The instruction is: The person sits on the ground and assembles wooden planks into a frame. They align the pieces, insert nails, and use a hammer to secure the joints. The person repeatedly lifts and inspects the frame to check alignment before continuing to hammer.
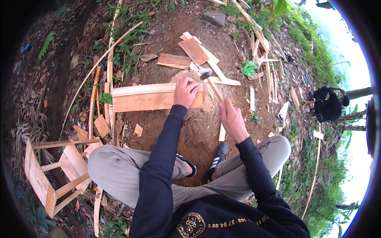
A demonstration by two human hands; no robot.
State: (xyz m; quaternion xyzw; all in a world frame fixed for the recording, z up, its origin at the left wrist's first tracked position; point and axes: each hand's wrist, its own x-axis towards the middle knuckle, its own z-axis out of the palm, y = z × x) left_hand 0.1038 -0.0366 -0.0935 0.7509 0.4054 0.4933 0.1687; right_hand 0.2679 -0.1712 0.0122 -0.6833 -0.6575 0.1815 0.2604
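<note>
A joined pair of long wooden boards (143, 104), one pale and one browner, lies across a round wood stump (194, 113). My left hand (186, 93) presses on the right end of the boards, with its thumb and fingertips pinched together at the top edge. Whatever is in that pinch is too small to make out. In my right hand (233, 120) is a hammer (215, 89), gripped by its wooden handle. Its dark head is raised just right of my left fingertips, close to the boards' end.
Short planks (174, 61) lie beyond the stump, with a green plastic bag (249, 69) to their right. A wooden frame (39, 174) stands by my left knee. Long wood strips (110, 71) run along the left. Another person (328, 104) sits at the far right.
</note>
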